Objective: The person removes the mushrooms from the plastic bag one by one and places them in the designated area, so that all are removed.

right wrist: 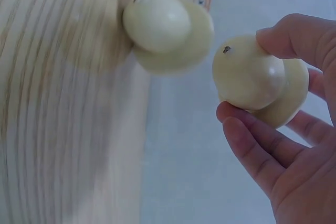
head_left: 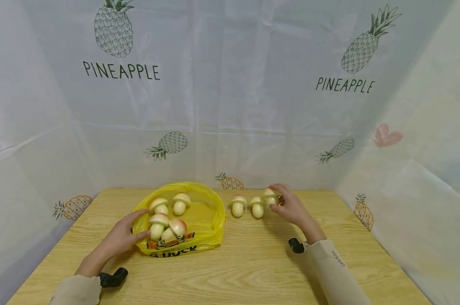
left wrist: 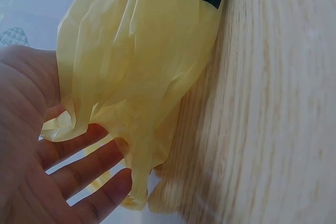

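Note:
A yellow plastic bag (head_left: 203,214) stands wide open on the table, with several toy mushrooms (head_left: 179,203) inside. My left hand (head_left: 124,235) holds the bag's left side, thumb and fingers spread around the plastic. In the left wrist view, a fold of yellow plastic (left wrist: 131,77) covers part of the thumb. My right hand (head_left: 291,207) grips a mushroom (right wrist: 249,74) with a pale, rounded stem, pinched between thumb and fingers. Left of it, two more mushrooms, a pink-topped one (head_left: 237,206) and a paler one (head_left: 257,208), stand on the table.
The wooden table (head_left: 230,275) ends at a white backdrop curtain (head_left: 230,106) printed with pineapples. Similar sheeting hangs on both sides. Each wrist bears a black device, the left one (head_left: 113,278) and the right one (head_left: 296,245).

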{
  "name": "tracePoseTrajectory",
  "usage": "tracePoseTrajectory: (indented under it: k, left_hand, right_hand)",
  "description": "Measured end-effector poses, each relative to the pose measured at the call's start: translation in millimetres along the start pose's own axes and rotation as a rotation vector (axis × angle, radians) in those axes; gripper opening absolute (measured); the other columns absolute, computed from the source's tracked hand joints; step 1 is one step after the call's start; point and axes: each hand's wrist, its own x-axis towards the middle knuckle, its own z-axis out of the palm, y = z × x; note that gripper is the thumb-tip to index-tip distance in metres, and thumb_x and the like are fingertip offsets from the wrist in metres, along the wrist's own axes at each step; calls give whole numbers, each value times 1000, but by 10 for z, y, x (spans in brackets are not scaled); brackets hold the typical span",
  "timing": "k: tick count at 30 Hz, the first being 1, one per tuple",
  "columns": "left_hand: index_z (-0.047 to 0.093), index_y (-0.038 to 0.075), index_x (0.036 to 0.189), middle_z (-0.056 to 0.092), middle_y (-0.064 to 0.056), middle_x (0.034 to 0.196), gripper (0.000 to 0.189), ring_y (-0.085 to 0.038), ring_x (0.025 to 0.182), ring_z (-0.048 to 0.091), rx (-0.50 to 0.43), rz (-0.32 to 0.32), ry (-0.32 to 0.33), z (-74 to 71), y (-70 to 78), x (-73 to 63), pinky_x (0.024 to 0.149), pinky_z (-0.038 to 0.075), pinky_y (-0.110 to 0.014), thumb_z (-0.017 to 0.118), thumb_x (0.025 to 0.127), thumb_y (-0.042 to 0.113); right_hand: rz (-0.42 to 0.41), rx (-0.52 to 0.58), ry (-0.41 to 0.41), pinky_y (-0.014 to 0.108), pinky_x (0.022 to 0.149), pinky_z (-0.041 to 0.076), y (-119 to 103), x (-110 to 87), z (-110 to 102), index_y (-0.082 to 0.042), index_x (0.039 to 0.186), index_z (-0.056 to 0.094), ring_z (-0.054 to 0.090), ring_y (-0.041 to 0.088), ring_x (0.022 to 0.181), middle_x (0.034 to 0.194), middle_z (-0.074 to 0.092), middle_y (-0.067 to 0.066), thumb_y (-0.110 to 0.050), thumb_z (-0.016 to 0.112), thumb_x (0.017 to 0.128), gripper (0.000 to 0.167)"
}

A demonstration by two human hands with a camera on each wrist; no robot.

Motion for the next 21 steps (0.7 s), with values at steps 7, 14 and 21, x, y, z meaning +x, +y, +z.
tracePoseTrajectory:
  k: [7, 14, 21]
  left_hand:
    - [42, 0, 141, 43, -28, 138, 69, -52, 125, 38, 5, -9, -9, -7, 19, 1, 94, 35, -67, 73, 86, 29]
    - [42, 1, 142, 43, -28, 138, 69, -51, 125, 38, 2, -18, -12, 0, -2, 7, 94, 36, -67, 73, 87, 29]
    - [41, 1, 142, 43, -28, 139, 70, -51, 126, 37, -7, -20, -20, -18, 25, -2, 94, 35, -67, 72, 87, 31]
  right_hand:
    - [16, -28, -7, 34, 68, 50, 168, -32, -10, -9, 139, 47, 56, 21, 80, 137, 42, 15, -11, 73, 85, 60]
    - [12, -33, 2, 33, 66, 50, 281, -51, 4, -8, 135, 50, 56, 22, 80, 133, 45, 17, -10, 74, 83, 57]
    - [74, -32, -37, 38, 70, 51, 339, -81, 17, -8, 135, 51, 57, 24, 84, 133, 45, 19, -10, 74, 83, 57]
